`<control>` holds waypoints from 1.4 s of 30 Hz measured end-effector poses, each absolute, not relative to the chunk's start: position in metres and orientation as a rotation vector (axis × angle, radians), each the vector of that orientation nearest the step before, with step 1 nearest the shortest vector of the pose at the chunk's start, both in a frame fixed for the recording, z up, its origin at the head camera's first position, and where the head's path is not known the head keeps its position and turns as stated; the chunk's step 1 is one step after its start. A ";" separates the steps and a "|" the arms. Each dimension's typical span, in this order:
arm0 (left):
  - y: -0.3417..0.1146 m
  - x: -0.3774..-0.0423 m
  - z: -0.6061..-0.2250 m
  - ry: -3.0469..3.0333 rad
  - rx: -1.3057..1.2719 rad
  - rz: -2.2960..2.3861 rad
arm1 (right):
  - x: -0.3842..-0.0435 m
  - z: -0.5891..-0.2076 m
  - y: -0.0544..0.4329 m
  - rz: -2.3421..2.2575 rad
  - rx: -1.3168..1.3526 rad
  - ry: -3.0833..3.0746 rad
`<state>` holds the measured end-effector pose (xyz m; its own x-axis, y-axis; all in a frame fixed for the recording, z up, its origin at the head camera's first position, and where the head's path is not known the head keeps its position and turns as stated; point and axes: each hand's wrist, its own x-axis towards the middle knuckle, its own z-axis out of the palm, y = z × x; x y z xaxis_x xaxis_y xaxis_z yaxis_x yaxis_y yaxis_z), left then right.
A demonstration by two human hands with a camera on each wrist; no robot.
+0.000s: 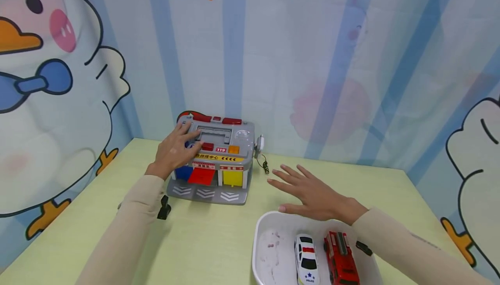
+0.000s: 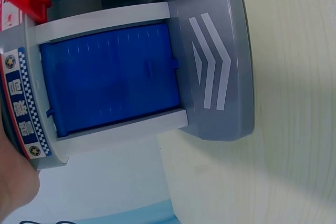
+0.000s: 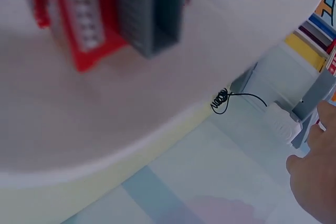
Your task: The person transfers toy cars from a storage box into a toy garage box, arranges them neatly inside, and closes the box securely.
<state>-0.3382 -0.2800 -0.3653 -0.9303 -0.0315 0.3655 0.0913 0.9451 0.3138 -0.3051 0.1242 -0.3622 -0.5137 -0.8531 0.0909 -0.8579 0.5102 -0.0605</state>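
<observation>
Garage (image 1: pixel 218 158) stands toward the back of the bench (image 1: pixel 211 241), left of centre in my head view, near the printed curtain (image 1: pixel 269 81). Its front faces the person, with grey apron and white chevrons outermost.

Left hand (image 1: pixel 173 150): on the left part of the garage roof, fingers apart and reaching toward the handle recess, thumb beside the red button (image 1: pixel 207 146). Nothing gripped. I cannot tell whether the thumb touches the button. My left wrist feed shows only a piece of this hand, at the frame edge.

Doors: blue door (image 2: pixel 110 80) down, filling its bay between two pale posts; red door (image 1: pixel 202 176) swung up and outward, dark bay beneath; yellow door (image 1: pixel 233 178) down. An orange button (image 1: pixel 233 149) sits right of the red one. On the garage's right side I note a white knob (image 1: pixel 260 142), with a coiled black cord (image 1: pixel 266 166) hanging from that side.

Right hand (image 1: pixel 316 194): over the far rim of the bin (image 1: pixel 281 254), fingers spread apart and holding nothing, pointing toward the garage but well apart from it.

Bin: white, at the near side of the bench. Inside, a white police car (image 1: pixel 306 259) lies left of a red truck (image 1: pixel 341 257), side by side with a gap between. The truck is close and blurred in my right wrist feed.
</observation>
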 end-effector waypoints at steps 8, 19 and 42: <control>-0.280 -0.338 -0.365 -2.725 -0.041 -0.455 | -0.280 -0.368 0.150 0.122 1.569 -2.701; -0.279 -0.339 -0.367 -2.737 -0.030 -0.461 | -0.253 -0.380 0.192 0.048 1.593 -2.629; -0.280 -0.340 -0.366 -2.753 -0.021 -0.468 | -0.223 -0.390 0.231 -0.006 1.542 -2.853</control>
<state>-0.3399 -0.2804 -0.3657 -0.9395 -0.0432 0.3397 0.0715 0.9454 0.3180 -0.2230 0.2306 -0.3898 -0.5438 -0.8343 -0.0906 -0.8347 0.5489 -0.0448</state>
